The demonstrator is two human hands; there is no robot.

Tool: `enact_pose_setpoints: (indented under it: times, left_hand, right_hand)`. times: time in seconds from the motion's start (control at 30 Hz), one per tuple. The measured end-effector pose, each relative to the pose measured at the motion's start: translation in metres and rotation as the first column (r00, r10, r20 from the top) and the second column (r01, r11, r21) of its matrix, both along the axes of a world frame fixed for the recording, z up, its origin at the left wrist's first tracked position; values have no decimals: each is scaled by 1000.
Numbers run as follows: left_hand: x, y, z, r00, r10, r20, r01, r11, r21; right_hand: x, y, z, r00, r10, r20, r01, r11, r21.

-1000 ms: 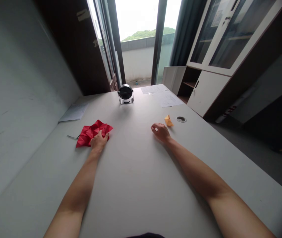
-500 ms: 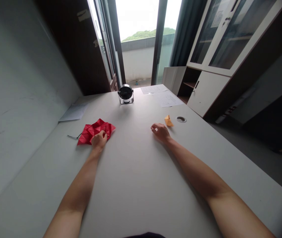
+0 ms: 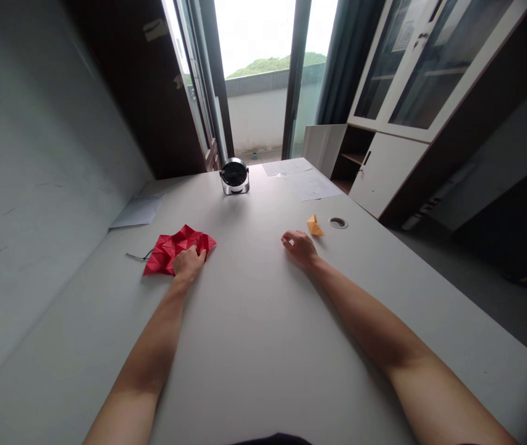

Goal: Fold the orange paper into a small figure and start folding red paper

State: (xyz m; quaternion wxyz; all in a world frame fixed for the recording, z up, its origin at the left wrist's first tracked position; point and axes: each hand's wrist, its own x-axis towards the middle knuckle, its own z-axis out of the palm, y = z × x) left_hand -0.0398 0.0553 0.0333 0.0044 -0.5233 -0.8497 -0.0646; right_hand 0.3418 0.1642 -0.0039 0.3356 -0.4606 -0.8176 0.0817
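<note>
A red sheet creased into facets (image 3: 165,250), like folded paper, lies on the left of the white table, a thin dark cord (image 3: 137,256) sticking out from its left side. My left hand (image 3: 188,262) grips its near right part, thumb on the right and fingers bent over the red surface; the fingertips are partly hidden. On the right, my right hand (image 3: 299,246) rests on the table with curled fingers and nothing visible in them. Just beyond it, without contact, sits a small orange folded-paper piece (image 3: 314,226).
A round black and silver device on a stand (image 3: 235,176) is at the table's far side. Printed sheets (image 3: 314,185) lie at the far right, with more papers (image 3: 138,211) by the left wall. Right of the orange piece is a round cable hole (image 3: 338,222).
My left thumb has moved away from the fingers, and the hand has shifted slightly right. The red sheet's near left edge has moved a little toward me. My right hand stays put.
</note>
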Motion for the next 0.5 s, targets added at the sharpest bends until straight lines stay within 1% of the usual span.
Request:
enact_pose_setpoints:
  times: [0.17,0.27,0.33,0.4,0.43,0.5]
  left_hand:
    - [1,0,-3,999,-21,-42,23,998,52]
    - [-1,-3,2,1000,21,-11,-19,995,101]
    - [-1,-8,13,998,55,13,-56,985,161]
    - [1,-12,28,998,61,10,-62,963,263]
    - [4,-15,35,999,37,11,-38,948,317]
    - [15,-19,49,997,-69,44,47,923,382]
  right_hand:
    - [0,-2,3,1000,1,-1,-1,1000,-9]
    - [1,-2,3,1000,2,-2,-2,1000,-3]
    - [1,-2,3,1000,1,-6,-1,1000,-5]
    - [0,-1,2,1000,-2,-8,2,1000,-8]
    - [0,-1,1,1000,-3,-7,3,1000,-7]
    - [-1,-1,1,1000,0,-3,0,1000,-2]
